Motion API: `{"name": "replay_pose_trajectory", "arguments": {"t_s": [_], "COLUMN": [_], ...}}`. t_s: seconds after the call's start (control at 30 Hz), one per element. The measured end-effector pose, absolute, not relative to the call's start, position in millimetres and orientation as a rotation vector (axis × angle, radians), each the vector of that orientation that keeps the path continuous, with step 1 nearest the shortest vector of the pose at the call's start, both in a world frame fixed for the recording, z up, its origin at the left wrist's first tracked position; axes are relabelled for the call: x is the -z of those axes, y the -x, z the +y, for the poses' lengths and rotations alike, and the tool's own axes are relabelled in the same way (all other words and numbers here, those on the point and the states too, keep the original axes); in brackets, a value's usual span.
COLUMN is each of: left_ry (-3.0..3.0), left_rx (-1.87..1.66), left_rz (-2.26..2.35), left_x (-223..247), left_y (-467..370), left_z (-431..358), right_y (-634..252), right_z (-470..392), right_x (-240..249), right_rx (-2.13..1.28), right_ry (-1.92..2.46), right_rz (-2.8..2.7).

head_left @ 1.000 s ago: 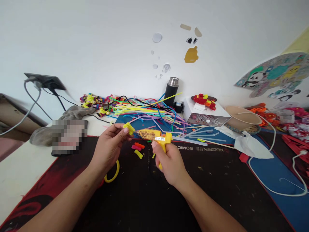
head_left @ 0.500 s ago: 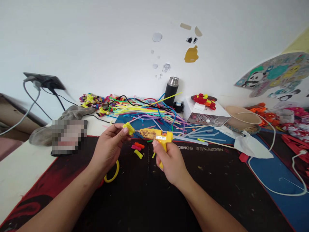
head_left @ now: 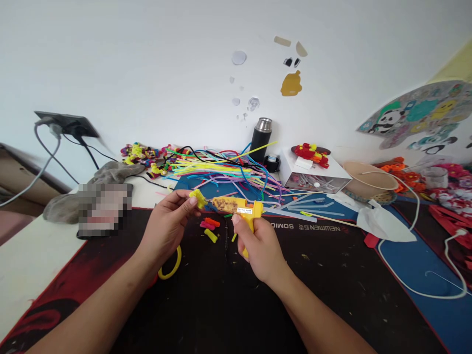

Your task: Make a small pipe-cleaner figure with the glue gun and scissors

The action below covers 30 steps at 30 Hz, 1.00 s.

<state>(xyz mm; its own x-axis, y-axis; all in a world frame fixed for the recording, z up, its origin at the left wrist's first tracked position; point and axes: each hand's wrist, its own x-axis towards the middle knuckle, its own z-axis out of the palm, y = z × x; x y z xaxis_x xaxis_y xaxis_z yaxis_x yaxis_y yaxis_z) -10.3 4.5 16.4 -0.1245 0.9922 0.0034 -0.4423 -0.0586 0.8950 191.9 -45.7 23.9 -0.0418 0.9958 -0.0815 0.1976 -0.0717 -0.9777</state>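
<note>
Pinched between the fingertips of my left hand (head_left: 172, 216) is a small fuzzy yellow pipe-cleaner piece (head_left: 198, 199). My right hand (head_left: 260, 246) is wrapped round the handle of a yellow hot glue gun (head_left: 230, 204), whose barrel is stained brown. The gun's nozzle points left and meets, or nearly meets, the yellow piece; contact is hard to make out. Below lie short pipe-cleaner bits, among them a yellow one (head_left: 210, 235) and an orange one (head_left: 212, 222). Yellow-handled scissors (head_left: 173, 265) rest partly hidden beside my left forearm.
Many coloured pipe cleaners (head_left: 217, 167) are heaped at the back, near a black thermos (head_left: 261, 140) and a white drawer box (head_left: 315, 172). Clear glue sticks (head_left: 313, 205) lie right of centre. A phone (head_left: 105, 209) is at left. A white cable (head_left: 424, 295) loops at right.
The yellow piece in my left hand has tilted slightly against the glue gun's nozzle. Both hands keep their hold, and the view has shifted a little.
</note>
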Motion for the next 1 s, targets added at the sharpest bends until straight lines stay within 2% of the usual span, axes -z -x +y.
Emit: {"name": "replay_pose_trajectory", "arguments": {"t_s": [1.0], "left_ry": [-0.782], "left_rx": [-1.529], "left_rz": [0.942], "left_x": [-14.9], "left_y": [12.1], "left_z": [5.8], "right_y": [-189.8], "right_z": [-46.5], "right_x": [-21.5], "right_rx": [-1.213], "right_ry": [1.400], "right_rz": [-1.363]}}
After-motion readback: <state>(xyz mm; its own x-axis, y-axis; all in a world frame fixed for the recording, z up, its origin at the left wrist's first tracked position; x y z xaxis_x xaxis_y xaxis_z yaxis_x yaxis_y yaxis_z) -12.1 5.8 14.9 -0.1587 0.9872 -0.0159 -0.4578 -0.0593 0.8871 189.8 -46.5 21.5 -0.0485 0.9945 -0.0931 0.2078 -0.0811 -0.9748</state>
